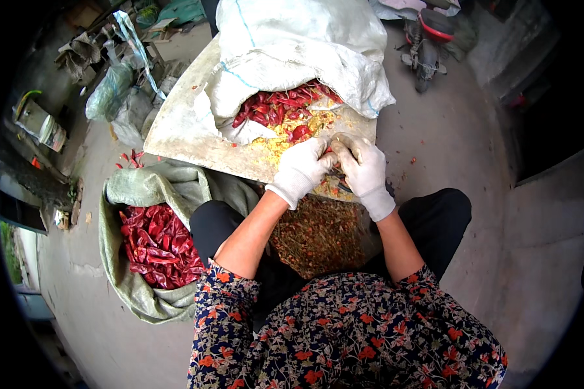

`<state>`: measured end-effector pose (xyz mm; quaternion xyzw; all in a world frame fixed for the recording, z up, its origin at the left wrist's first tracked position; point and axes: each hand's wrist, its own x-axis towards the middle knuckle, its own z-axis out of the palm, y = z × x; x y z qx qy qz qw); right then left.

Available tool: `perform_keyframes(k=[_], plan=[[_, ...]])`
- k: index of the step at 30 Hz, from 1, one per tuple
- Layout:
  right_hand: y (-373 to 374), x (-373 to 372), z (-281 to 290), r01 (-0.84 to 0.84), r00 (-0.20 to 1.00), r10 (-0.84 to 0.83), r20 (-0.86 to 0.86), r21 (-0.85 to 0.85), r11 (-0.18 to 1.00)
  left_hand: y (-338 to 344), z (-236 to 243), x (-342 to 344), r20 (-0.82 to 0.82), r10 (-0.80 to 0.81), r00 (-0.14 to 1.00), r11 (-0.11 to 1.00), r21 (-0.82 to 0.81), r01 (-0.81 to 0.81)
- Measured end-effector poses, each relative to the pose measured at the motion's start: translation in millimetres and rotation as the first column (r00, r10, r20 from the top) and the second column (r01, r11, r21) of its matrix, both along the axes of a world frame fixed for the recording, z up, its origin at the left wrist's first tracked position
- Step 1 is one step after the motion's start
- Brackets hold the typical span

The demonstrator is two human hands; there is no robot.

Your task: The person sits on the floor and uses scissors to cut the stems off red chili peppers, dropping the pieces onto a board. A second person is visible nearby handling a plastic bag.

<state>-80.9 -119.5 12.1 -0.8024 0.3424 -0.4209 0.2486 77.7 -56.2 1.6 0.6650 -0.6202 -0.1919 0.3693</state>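
Both hands wear whitish work gloves and meet over the near edge of a pale board (182, 129). My left hand (302, 170) is closed, its fingertips pinched on a dried red chili pepper (328, 150) that is mostly hidden. Against it, my right hand (362, 167) is closed too; what its fingers hold is covered by the glove. Just beyond the hands, dried red chilies (272, 109) spill from a white woven sack (305, 61) onto the board, among scattered yellow seeds (276, 144). Something dark (342, 186) shows below the right hand, its kind unclear.
A green woven sack (120, 279) of red chilies stands at left. Between my knees lies a heap of stems and scraps (318, 236). Plastic bags (110, 91) and a bucket (42, 123) are far left; a wheeled vehicle (425, 55) stands far right.
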Motion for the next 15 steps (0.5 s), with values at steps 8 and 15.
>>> perform_keyframes(k=[8, 15], plan=[[-15, -23, -17, -0.789, 0.589, -0.302, 0.749, 0.614, -0.018, 7, 14, 11, -0.089, -0.321, 0.943, 0.933, -0.198, 0.299], [-32, -15, -47, 0.213, 0.971, -0.238, 0.002, 0.443, 0.871, 26, 50, 6, -0.742, -0.333, 0.582, 0.892, -0.047, 0.449]])
